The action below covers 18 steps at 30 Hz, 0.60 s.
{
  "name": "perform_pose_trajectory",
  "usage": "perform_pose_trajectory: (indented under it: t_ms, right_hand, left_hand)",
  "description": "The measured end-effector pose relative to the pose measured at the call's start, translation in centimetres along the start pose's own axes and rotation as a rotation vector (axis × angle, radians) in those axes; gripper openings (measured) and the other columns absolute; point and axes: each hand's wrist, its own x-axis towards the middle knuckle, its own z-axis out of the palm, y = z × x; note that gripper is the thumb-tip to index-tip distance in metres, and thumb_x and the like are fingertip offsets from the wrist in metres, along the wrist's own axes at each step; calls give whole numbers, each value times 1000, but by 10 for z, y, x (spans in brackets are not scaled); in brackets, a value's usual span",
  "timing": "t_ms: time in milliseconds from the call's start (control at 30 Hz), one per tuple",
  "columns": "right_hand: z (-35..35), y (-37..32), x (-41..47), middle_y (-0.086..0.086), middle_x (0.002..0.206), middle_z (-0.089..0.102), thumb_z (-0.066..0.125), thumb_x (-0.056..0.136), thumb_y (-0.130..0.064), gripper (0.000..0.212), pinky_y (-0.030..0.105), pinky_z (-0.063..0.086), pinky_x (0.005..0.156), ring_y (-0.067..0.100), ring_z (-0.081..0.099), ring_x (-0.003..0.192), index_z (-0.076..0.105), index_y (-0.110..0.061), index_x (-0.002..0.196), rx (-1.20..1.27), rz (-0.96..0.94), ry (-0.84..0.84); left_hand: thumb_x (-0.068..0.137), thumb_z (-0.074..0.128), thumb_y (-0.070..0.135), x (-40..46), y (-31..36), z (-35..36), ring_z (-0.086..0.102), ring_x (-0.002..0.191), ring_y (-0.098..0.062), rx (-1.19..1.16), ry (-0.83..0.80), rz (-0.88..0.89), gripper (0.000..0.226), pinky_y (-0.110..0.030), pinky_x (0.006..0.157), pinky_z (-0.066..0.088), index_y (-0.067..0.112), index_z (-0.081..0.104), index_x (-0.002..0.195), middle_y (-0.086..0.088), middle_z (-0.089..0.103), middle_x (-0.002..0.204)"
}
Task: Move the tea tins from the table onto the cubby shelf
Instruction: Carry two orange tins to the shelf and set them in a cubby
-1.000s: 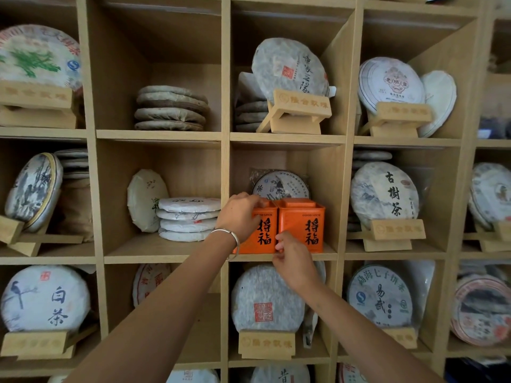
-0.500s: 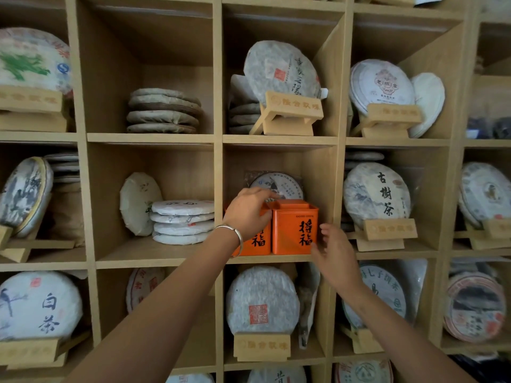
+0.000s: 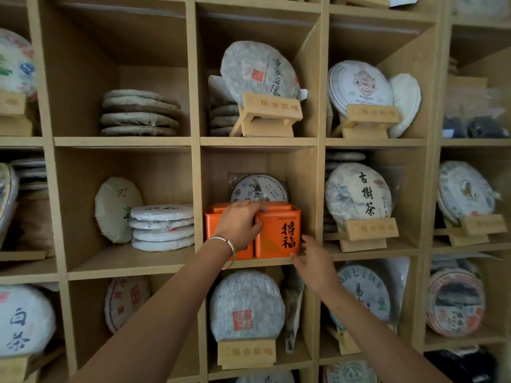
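1. We saw soft, even, rather dim light from the front, without glare.
2. Shadow darkened the upper parts of the cubby shelf (image 3: 193, 141) compartments.
3. Its posts bowed outward near the frame edges.
4. The far right edge and corners were blurred; the centre stayed sharp.

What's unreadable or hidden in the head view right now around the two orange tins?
- Left orange tin: front label covered by the left hand and wrist.
- Tea cake behind the tins: lower half blocked by the tins.
- Right orange tin: small top line of print too blurred to read.
- Right hand: contact with that tin unclear.
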Motion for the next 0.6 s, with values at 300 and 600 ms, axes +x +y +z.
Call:
perform_pose_trajectory:
  t_ms: [300, 600]
  right_hand:
    - [-1, 0, 5, 8, 102, 68, 67, 88, -18, 29, 41, 56, 79, 20, 66, 88, 57, -11, 114, 12, -12, 13]
    - [-2, 1, 5, 4, 100, 70, 68, 87, -18, 28, 38, 57, 78, 16, 66, 86, 58, -12, 113, 39, -37, 8]
  left_hand:
    - [87, 57, 13, 1, 1, 0, 55, 113, -20, -4, 15, -9, 33, -36, 99, 44, 21, 61, 119, -1, 63, 119]
    - [86, 57, 15, 2, 0, 0, 56, 111, -19, -4, 7, -19, 33, -38, 97, 45, 23, 60, 118, 0, 63, 117]
